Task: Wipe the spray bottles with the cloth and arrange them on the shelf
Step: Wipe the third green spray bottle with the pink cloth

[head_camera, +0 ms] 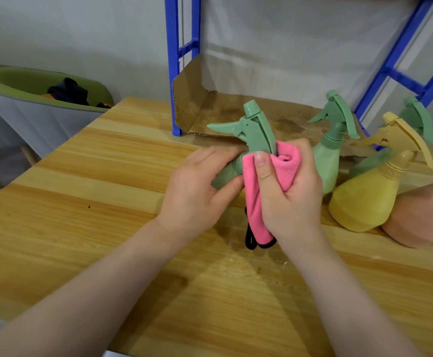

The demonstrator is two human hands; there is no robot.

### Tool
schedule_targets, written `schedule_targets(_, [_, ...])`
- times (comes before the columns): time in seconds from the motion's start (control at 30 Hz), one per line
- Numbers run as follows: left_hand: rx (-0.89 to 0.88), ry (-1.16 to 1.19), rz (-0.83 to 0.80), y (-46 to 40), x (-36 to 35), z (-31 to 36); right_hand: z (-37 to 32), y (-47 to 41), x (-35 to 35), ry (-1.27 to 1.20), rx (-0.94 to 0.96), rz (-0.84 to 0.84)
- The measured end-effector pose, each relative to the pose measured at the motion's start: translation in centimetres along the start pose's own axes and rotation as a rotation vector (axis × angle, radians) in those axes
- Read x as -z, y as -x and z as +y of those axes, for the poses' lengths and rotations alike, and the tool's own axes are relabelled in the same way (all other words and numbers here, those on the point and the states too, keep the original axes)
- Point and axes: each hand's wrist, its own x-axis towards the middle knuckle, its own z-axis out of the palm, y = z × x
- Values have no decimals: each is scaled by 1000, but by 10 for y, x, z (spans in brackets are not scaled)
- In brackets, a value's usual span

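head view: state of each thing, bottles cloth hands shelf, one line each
held green bottle: tilted, gripped in both hands, cloth around its neck
pink cloth: wrapped on the bottle, tail hanging down
left hand: grips the bottle body
right hand: pinches the cloth against the neck
second green bottle: upright on the table
yellow bottle: upright on the table
third green bottle: behind the yellow one, mostly hidden
blue shelf: cardboard-lined, no bottles visible on it

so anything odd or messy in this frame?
Yes. The cardboard liner on the blue shelf shows dark stains and its left flap curls upward. The wooden table looks wet below the pink cloth. Nothing looks broken.
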Motion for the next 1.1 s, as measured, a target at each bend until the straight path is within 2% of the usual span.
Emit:
schedule_targets(0.27, [-2, 5, -13, -1, -1, 2, -6, -1, -2, -154, -169, 127])
schedule_targets(0.43, [11, -17, 41, -2, 1, -9, -7, -7, -1, -545, -530, -14])
schedule_targets(0.57, [2, 4, 41, -2, 1, -10, -5, -6, -4, -717, -592, -15])
schedule_targets(0.63, [1, 22, 41, -2, 1, -9, -6, -4, -3, -616, -489, 35])
schedule_targets(0.7, [1, 30, 36, -3, 0, -10, -9, -3, -2, -320, -278, 65])
schedule_targets(0.77, [-3, 21, 37, -2, 0, -11, -9, 1, -3, -115, -154, 75])
schedule_targets(0.9, [-16, 14, 41, -3, 0, -8, -8, 5, -4, 16, -23, 141])
schedule_targets(1.1, [-9, 46, 41, -3, 0, -5, -1, 6, 1, 163, 296, 56])
